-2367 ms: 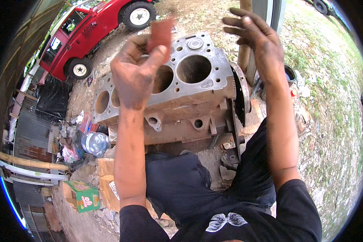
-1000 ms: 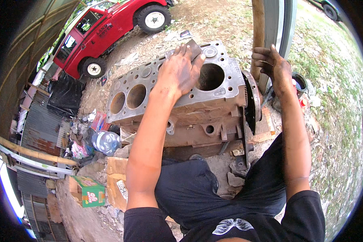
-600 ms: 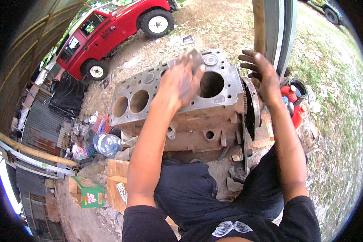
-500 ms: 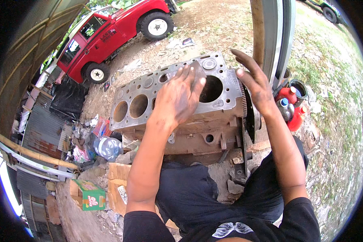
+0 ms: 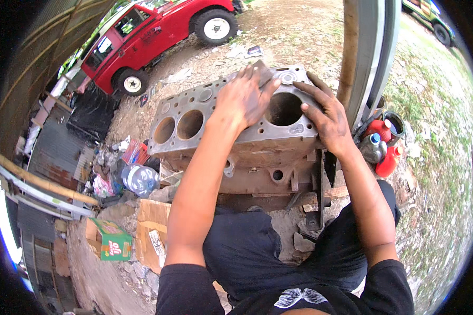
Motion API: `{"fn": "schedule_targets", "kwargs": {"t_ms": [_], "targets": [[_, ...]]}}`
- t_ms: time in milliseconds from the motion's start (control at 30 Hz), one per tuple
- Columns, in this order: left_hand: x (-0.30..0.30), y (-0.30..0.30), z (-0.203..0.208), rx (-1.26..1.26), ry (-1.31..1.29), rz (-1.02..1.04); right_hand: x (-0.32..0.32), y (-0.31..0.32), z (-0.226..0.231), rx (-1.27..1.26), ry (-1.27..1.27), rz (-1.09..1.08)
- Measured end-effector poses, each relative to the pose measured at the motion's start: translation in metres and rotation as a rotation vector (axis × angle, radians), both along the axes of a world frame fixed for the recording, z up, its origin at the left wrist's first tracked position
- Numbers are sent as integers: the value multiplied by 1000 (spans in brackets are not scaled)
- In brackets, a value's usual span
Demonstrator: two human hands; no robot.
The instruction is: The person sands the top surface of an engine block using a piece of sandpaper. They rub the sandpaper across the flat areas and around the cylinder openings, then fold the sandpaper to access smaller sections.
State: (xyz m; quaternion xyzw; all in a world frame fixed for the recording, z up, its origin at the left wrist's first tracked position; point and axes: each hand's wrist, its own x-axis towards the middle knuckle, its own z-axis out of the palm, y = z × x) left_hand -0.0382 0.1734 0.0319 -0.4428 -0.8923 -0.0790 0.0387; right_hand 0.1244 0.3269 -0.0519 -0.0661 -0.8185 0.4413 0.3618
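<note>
An engine block (image 5: 263, 150) stands before me, its flat top face grey and its sides rusty brown. My left hand (image 5: 240, 100) lies over a dark rectangular sheet, apparently sandpaper (image 5: 263, 71), pressing it on the top face; its fingers are fairly straight, with the thumb to the right. One corner of the sheet sticks out past the fingertips. My right hand (image 5: 328, 116) rests on the block's right end, fingers spread and holding nothing, beside the large right cylinder bore (image 5: 285, 109). Two more bores show at the left; my left hand and forearm hide the middle.
A metal post (image 5: 370, 63) rises close behind the block's right end. Beside it are red and dark bottles (image 5: 387, 160). Left lie a clear water jug (image 5: 140, 179), a green carton (image 5: 113, 241) and cardboard (image 5: 151, 231). A red vehicle (image 5: 147, 44) is parked behind on gravel.
My left hand has slid the sheet a little away and to the right along the top face. My right hand has come down from the air onto the block's right end.
</note>
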Motion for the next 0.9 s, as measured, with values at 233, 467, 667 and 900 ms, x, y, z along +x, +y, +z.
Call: {"fn": "schedule_targets", "kwargs": {"t_ms": [233,467,667,900], "targets": [[19,-37,-4,1,-11,-27,3,5,3,-41,19,16],[-8,-27,-8,96,41,-50,1,3,3,-31,26,11],[-1,-41,0,29,-18,79,0,1,2,-42,35,3],[-7,-63,-39,174,230,-3,1,3,4,-2,29,-5]]}}
